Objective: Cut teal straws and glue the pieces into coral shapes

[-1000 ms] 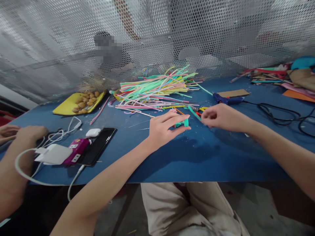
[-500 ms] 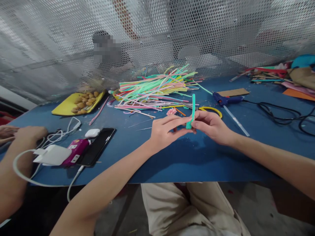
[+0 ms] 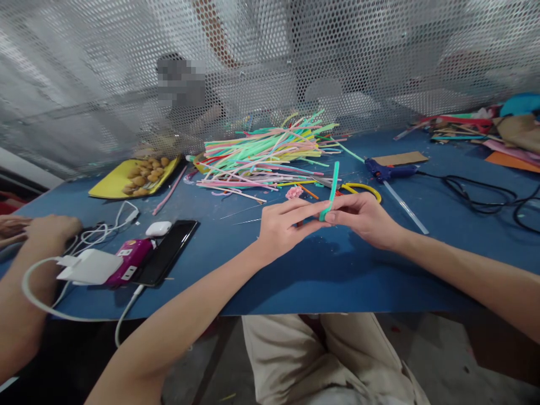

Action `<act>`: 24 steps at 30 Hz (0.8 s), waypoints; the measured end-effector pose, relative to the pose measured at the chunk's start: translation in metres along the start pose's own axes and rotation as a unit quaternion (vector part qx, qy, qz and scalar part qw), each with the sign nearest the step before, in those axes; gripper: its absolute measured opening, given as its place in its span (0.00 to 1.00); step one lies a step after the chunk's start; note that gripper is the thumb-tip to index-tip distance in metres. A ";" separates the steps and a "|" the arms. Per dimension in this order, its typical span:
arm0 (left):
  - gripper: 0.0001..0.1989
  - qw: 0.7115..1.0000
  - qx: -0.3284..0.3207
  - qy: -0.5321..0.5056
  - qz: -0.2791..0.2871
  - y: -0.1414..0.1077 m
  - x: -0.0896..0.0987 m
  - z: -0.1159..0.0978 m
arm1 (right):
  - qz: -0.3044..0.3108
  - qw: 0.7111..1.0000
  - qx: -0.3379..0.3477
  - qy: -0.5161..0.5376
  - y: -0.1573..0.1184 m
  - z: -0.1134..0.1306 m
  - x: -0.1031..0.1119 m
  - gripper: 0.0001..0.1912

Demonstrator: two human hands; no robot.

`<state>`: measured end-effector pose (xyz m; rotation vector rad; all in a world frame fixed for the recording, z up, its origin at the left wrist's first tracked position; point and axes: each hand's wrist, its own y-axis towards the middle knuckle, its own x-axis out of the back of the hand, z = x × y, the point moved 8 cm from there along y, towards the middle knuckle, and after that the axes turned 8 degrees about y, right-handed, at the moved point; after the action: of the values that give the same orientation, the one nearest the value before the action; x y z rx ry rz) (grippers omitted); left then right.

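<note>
A teal pipe cleaner [image 3: 334, 183] is pinched between my two hands above the blue table [image 3: 295, 281]. Its free end sticks up, leaning slightly right, and its lower part is bent at my fingertips. My left hand [image 3: 282, 225] is closed on it from the left. From the right, the thumb and fingers of my right hand [image 3: 363, 216] press on the same piece. Just behind my hands lie a small pink fuzzy piece [image 3: 294, 192], an orange stem [image 3: 309, 192] and yellow-handled scissors [image 3: 367, 188]. A large pile of coloured pipe cleaners [image 3: 270, 146] is farther back.
A blue glue gun [image 3: 390, 170] with a clear glue stick and black cable [image 3: 459, 194] lies right. At left are a phone [image 3: 169, 253], a purple power strip [image 3: 130, 261], a white charger [image 3: 95, 265] and a yellow tray [image 3: 107, 183] of brown pieces. Another person's hand [image 3: 54, 228] rests far left.
The upright end of the teal pipe cleaner has tilted to the right, and its lower part is now more covered by my right fingers. Both hands have shifted only slightly.
</note>
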<state>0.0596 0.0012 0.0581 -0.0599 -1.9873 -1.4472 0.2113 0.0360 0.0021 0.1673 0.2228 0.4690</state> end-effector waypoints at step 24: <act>0.11 0.940 0.253 -0.209 0.094 -0.008 -0.029 0.031 | -0.024 0.946 0.119 -0.302 -0.001 0.031 0.001 0.16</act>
<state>0.0642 0.0350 0.0310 -0.3446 -2.5650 -0.8108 0.2202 0.0317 0.0320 0.5312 -0.3209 0.3223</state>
